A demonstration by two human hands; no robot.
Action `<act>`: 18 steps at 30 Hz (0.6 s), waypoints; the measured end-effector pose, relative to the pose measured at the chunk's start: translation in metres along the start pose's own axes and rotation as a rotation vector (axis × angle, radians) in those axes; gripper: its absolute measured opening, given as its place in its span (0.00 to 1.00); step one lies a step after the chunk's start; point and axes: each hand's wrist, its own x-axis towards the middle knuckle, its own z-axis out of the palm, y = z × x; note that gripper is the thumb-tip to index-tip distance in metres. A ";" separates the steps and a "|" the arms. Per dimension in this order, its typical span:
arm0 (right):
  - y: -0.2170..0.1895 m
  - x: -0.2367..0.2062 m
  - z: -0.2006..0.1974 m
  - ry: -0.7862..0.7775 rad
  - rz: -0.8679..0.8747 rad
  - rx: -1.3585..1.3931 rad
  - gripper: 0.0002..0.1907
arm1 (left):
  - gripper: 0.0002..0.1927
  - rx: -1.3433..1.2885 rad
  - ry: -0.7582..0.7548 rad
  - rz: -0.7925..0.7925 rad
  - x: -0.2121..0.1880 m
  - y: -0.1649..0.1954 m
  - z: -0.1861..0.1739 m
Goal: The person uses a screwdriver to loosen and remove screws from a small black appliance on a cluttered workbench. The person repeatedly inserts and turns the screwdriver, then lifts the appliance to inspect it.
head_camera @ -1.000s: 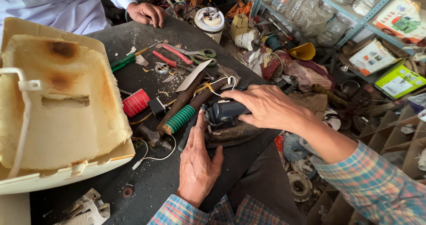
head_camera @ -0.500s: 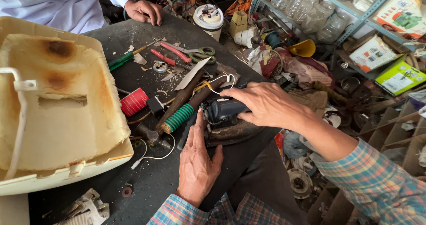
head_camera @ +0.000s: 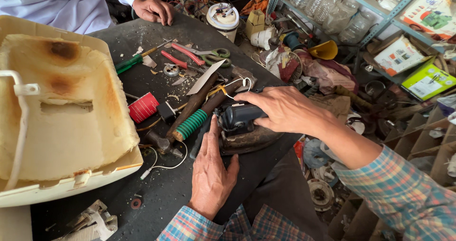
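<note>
— What had changed since the earlier view?

— Very little. My left hand (head_camera: 212, 172) had crept a touch up along the near side of the old iron (head_camera: 244, 129), and my right hand (head_camera: 280, 109) had stayed draped over its dark handle (head_camera: 240, 115). The iron itself hadn't shifted on the dark table (head_camera: 166, 193).

— Where did the iron lie from your grip?

— Just right of centre in the frame, at the table's right edge. Its long axis ran roughly left to right across the picture, a little tilted. My right hand came in from the lower right and sat on top of it; my left came up from the bottom of the frame and lay against its left end. Both touched it, but the right was more squarely on it.

— And the grip?

— My right fingers were curled loosely over the handle, holding it rather than clamping hard. My left hand was flat and open, fingers together, pressed beside the base, closed on nothing.

— Anything close by?

— A tool with a green ribbed grip (head_camera: 191, 124) lay just left of the iron, a red spool (head_camera: 143, 107) further left, and another person's hand (head_camera: 153, 9) rested at the top of the frame.
</note>
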 end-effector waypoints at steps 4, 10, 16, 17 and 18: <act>-0.001 -0.001 -0.001 0.071 -0.130 0.035 0.41 | 0.51 0.013 0.002 0.015 0.000 0.000 0.001; 0.001 0.000 0.001 0.130 -0.206 0.024 0.43 | 0.51 -0.009 -0.002 -0.007 0.000 0.000 0.001; 0.005 0.001 0.003 0.011 -0.058 0.007 0.40 | 0.50 0.026 0.012 0.039 0.000 -0.002 0.001; 0.005 0.002 0.003 0.042 -0.122 0.027 0.40 | 0.49 0.026 0.015 0.042 0.000 -0.003 0.001; 0.006 0.003 0.004 0.071 -0.185 0.047 0.40 | 0.49 0.023 0.018 0.044 -0.001 -0.003 0.001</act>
